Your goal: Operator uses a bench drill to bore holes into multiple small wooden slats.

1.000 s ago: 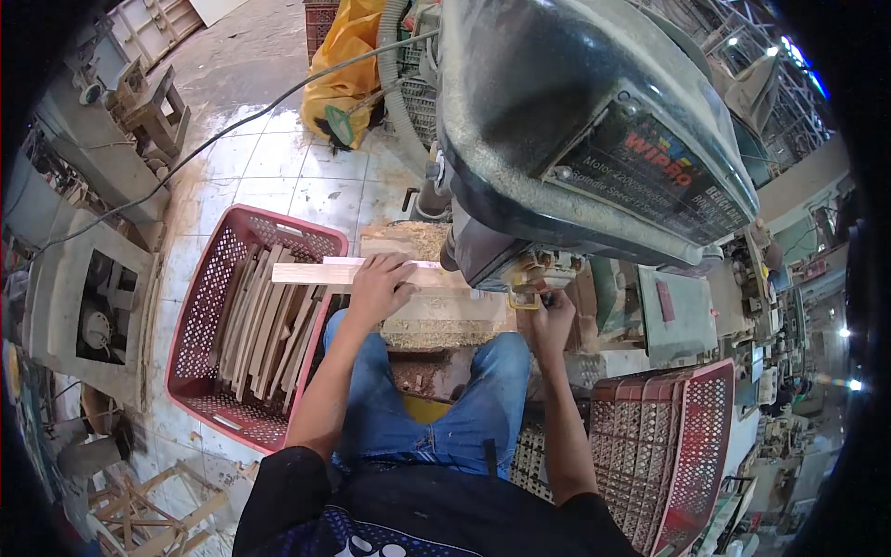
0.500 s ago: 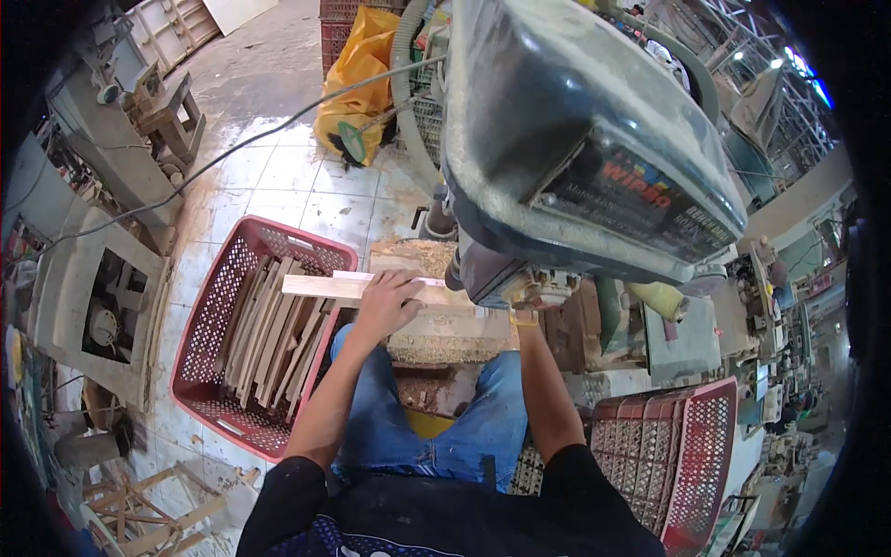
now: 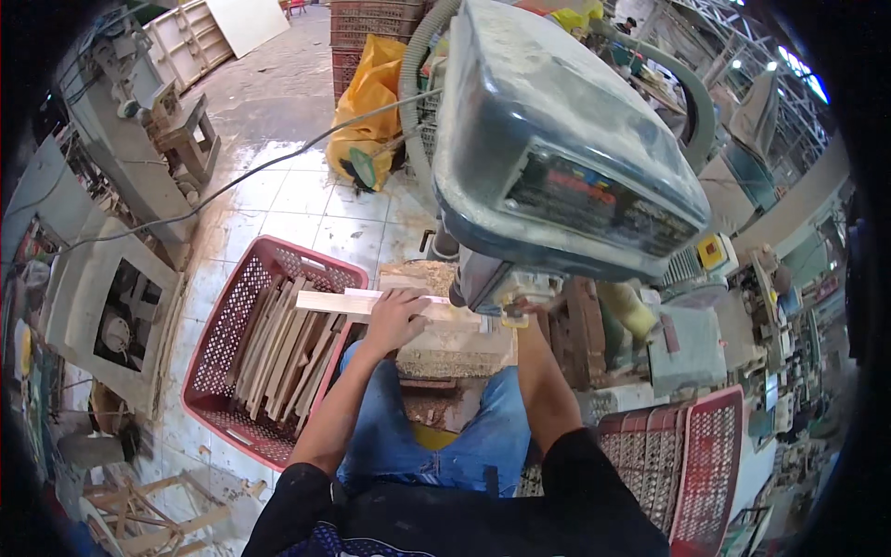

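Observation:
My left hand (image 3: 399,317) lies over a pale wooden strip (image 3: 327,302), its fingers curled over the top and far side. The strip runs crosswise, its right part under the drill press (image 3: 566,176). A second pale strip or fence (image 3: 362,292) shows just behind it. Beneath is a worktable (image 3: 455,357) dusted with wood shavings. My right hand (image 3: 533,314) is up against the right side of the machine's lower part, beside a yellow-edged piece (image 3: 513,321). The machine hides most of its fingers, and what they touch does not show clearly.
A red perforated crate (image 3: 209,371) filled with wooden strips (image 3: 278,343) stands at my left. Another red crate (image 3: 710,464) is at my right. A dark cable (image 3: 269,165) crosses to the machine. An orange sack (image 3: 371,88) and a grey hose (image 3: 415,84) lie beyond.
The head view has tilted a little, so the scene sits lower and slightly right. Both hands and the strip keep nearly the same places at the machine.

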The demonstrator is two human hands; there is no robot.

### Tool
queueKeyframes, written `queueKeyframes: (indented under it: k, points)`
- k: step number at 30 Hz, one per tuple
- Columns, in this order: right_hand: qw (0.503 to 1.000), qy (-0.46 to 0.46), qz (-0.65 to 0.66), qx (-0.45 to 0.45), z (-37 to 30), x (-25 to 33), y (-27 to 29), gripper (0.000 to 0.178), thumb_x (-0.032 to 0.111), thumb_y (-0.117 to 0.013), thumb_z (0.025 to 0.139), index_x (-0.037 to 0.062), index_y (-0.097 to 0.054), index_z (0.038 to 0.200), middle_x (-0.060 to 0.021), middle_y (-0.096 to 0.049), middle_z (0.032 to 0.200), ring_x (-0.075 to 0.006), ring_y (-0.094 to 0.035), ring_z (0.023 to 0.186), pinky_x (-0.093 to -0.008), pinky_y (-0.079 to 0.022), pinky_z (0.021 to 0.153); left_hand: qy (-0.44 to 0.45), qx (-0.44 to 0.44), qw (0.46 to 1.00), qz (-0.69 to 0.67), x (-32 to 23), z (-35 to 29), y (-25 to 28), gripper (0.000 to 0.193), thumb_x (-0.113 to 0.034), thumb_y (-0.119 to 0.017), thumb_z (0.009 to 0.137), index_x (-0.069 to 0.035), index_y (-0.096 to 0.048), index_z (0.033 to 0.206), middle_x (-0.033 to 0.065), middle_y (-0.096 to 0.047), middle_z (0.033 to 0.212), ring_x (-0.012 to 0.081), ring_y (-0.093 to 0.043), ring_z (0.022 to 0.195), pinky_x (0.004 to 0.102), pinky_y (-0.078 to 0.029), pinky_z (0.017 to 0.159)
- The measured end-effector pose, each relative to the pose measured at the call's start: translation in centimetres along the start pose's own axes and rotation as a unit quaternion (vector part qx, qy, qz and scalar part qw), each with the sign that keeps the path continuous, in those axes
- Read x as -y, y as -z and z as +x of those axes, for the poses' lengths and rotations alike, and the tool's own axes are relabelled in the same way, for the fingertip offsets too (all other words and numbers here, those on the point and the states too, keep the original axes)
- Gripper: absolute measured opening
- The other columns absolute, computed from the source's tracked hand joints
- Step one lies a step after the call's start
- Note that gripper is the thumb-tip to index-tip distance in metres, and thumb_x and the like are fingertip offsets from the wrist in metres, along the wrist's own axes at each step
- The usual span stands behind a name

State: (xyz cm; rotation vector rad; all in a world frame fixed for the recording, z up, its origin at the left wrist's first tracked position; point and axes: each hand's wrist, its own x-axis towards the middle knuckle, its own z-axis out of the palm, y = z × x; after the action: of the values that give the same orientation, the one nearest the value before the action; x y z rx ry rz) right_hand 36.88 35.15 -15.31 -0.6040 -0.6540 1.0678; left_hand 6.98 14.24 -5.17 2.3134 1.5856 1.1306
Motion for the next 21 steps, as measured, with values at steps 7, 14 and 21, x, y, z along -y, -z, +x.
queueKeyframes:
  k: [7, 14, 21]
  points:
    - [0.801, 0.079, -0.58, 0.129, -9.2, 10.6, -6.2, 0.033, 0.02, -0.065, 0.086, -0.0038, -0.064, 0.11, -0.0297, -0.068, 0.092, -0.0495, -0.064, 0.086, -0.0442, -0.052, 0.074, 0.024, 0.006, 1.0, 0.019, 1.4, -0.4, 0.5, 0.039, -0.024, -0.073, 0.076, -0.01, -0.072, 0.112, 0.0092, -0.068, 0.123, 0.0304, -0.061, 0.114, 0.0438, -0.046, 0.099]
    - [0.859, -0.115, -0.458, 0.197, -18.5, 34.7, -14.5, 0.075, 0.053, -0.059, 0.094, -0.0012, -0.047, 0.145, -0.0102, -0.068, 0.086, -0.0232, -0.069, 0.073, -0.0362, -0.055, 0.067, -0.011, -0.003, 0.999, 0.033, 1.7, -0.5, 0.2, 0.04, -0.026, -0.075, 0.076, -0.009, -0.072, 0.113, 0.0086, -0.068, 0.121, 0.0289, -0.06, 0.116, 0.0435, -0.045, 0.099]
    - [0.991, -0.048, 0.073, 0.1, -18.2, 36.1, -10.8, 0.076, 0.061, -0.05, 0.098, 0.005, -0.043, 0.149, -0.0135, -0.07, 0.089, -0.0241, -0.066, 0.066, -0.0336, -0.055, 0.061, -0.016, -0.022, 0.999, 0.045, 0.5, -0.5, -0.1, 0.036, -0.024, -0.076, 0.075, -0.009, -0.072, 0.108, 0.009, -0.065, 0.122, 0.0298, -0.057, 0.12, 0.0488, -0.038, 0.105]
